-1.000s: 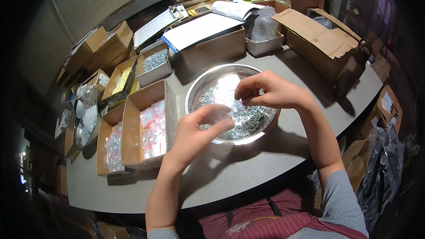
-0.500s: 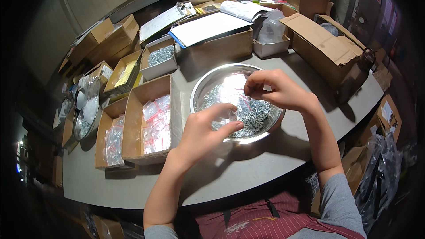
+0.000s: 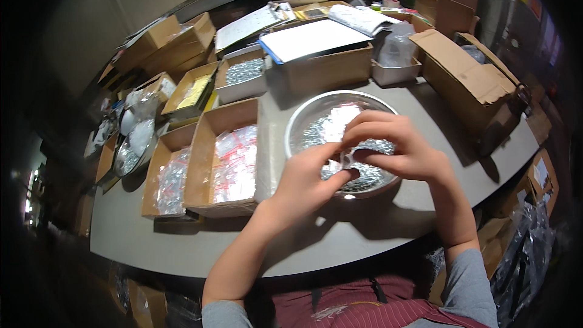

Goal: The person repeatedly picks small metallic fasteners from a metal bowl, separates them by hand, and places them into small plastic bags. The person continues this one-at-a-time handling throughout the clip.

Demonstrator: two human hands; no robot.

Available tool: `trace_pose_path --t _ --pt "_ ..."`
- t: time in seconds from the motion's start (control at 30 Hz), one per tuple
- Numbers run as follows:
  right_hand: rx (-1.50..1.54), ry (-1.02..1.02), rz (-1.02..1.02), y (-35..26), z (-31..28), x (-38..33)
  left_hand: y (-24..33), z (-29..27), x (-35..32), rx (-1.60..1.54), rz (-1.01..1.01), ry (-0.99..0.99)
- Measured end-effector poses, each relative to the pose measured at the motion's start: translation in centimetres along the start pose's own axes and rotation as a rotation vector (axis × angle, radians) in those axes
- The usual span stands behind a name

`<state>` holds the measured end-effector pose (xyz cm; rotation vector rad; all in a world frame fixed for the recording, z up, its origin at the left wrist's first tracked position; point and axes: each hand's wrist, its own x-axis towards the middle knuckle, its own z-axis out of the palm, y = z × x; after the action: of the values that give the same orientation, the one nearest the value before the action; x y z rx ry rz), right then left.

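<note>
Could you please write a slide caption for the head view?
Both hands, left hand and right hand, meet over a metal bowl of small silver parts.

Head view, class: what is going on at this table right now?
A person works over a round metal bowl of small silvery hardware. The left hand and right hand meet above it, pinching a small clear plastic bag between the fingertips. Left of the bowl, an open cardboard box holds filled clear bags. More boxes crowd the grey table.
</note>
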<state>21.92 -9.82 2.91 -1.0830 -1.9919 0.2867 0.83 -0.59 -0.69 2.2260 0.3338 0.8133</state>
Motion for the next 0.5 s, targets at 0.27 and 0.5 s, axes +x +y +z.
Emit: trace_pose_path --t 0.27,0.5 --pt "0.043 0.020 0.206 0.3 3.9 0.1 -2.9 1.3 -1.1 0.149 0.195 0.236" --pt "0.520 0.121 0.469 4.1 -1.9 -2.3 -4.5 3.0 0.2 0.177 0.127 0.306"
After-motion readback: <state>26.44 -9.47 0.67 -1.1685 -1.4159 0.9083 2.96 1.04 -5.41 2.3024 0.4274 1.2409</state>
